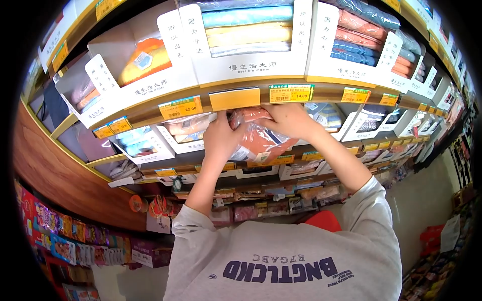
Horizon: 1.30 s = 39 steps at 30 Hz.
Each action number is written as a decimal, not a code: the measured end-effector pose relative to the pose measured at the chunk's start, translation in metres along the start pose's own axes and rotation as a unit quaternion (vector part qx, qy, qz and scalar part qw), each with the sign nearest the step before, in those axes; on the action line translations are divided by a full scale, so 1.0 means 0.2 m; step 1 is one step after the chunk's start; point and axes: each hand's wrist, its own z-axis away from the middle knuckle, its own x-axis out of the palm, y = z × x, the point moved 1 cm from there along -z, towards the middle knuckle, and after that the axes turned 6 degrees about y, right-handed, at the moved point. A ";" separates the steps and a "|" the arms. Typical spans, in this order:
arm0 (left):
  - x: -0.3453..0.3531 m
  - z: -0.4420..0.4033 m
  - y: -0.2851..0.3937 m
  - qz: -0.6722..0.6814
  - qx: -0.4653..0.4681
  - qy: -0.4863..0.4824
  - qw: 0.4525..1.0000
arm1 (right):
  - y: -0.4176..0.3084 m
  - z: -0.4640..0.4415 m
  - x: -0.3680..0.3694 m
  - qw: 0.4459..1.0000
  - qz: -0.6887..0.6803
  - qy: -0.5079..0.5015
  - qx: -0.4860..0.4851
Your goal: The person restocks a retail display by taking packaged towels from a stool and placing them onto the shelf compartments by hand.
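Observation:
A folded reddish-orange towel in clear plastic wrap (268,140) sits between my two hands, at the front of a shelf just below the price-tag rail. My left hand (221,136) grips its left side, thumb on the wrapper and fingers partly hidden behind. On its upper right side is my right hand (291,120), with the thumb pressed across the plastic and the other fingers partly under the shelf edge. Pale labels show on the lower part of the package. To its left stands a white display box (193,146) with folded textiles; behind its right side are blue striped packages (326,116).
Above, white boxes hold stacked blue and yellow towels (248,35), red and blue ones (356,42), and an orange one (145,62). A shelf rail (236,99) with yellow tags overhangs my hands. Snack packets (63,248) hang lower left. A red object (324,220) is below.

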 end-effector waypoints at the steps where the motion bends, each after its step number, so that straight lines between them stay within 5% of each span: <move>1: 0.00 0.01 0.02 -0.038 -0.006 0.019 0.999 | -0.01 0.00 0.01 0.998 0.003 0.056 -0.007; 4: 0.00 0.06 0.05 -0.070 0.004 0.066 0.995 | -0.04 -0.01 0.00 0.998 -0.004 0.011 0.059; 6: -0.01 0.10 0.06 -0.136 0.233 0.216 0.938 | -0.04 -0.01 0.03 0.997 0.003 0.050 0.067; 8: 0.02 0.15 0.02 -0.130 0.261 0.186 0.938 | -0.05 -0.01 0.05 0.994 0.044 0.052 0.087; 11: 0.03 0.20 0.02 -0.152 0.439 0.086 0.881 | -0.05 -0.03 0.04 0.995 0.076 0.030 0.065; 14: 0.01 0.17 0.08 -0.166 0.361 -0.004 0.918 | 0.00 -0.02 0.05 0.997 0.016 0.072 0.029; 16: 0.03 0.13 0.06 -0.168 0.341 0.013 0.925 | -0.01 -0.02 0.05 0.997 -0.020 0.019 0.073; 18: 0.05 0.08 0.04 -0.172 0.291 0.033 0.941 | -0.01 -0.01 0.06 0.996 -0.013 0.074 0.049; 22: 0.05 0.05 0.02 -0.229 0.300 0.038 0.925 | -0.05 0.04 0.01 0.992 -0.039 -0.002 0.121; 24: 0.06 0.04 0.02 -0.234 0.296 0.047 0.925 | -0.04 0.10 0.01 0.994 -0.019 0.003 0.107; 26: 0.06 0.03 0.03 -0.258 0.304 0.047 0.916 | -0.03 0.15 0.01 0.992 0.035 0.115 0.038; 32: 0.07 0.01 0.04 -0.272 0.311 0.054 0.909 | -0.07 0.31 -0.07 0.978 0.126 0.099 0.132; 36: 0.08 0.02 0.07 -0.274 0.309 0.053 0.909 | -0.03 0.44 0.01 0.951 0.056 0.020 0.302; 38: 0.08 0.01 0.06 -0.276 0.318 0.062 0.905 | 0.01 0.49 0.07 0.900 -0.235 0.112 0.349; 39: 0.08 0.02 0.05 -0.279 0.322 0.069 0.902 | 0.02 0.52 0.15 0.811 -0.391 0.165 0.403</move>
